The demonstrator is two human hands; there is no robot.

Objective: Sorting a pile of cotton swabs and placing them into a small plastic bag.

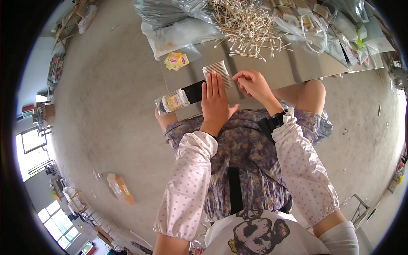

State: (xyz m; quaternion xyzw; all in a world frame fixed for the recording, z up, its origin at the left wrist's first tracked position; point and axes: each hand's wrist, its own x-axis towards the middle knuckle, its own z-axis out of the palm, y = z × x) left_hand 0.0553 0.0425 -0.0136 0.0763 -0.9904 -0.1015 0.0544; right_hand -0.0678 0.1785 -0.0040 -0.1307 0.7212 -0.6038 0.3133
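Dotted pale sleeves run up from the lower edge to both hands, which meet over a grey board (272, 68) laid across the person's lap. At the board's near edge the left hand (216, 101) lies flat, fingers straight and pressed together, its fingertips touching a neat row of cotton swabs (218, 73), seemingly to keep the row squared and still. Just right of that row the right hand (253, 83) curls, fingertips drawn together; whether it pinches a swab I cannot tell. Left of the row a filled clear packet of swabs (173, 101) overhangs the board's left corner, beside a black strip (193, 92). A loose heap of swabs (245, 23) sits along the board's far side, yellow labels (177, 60) toward its left.
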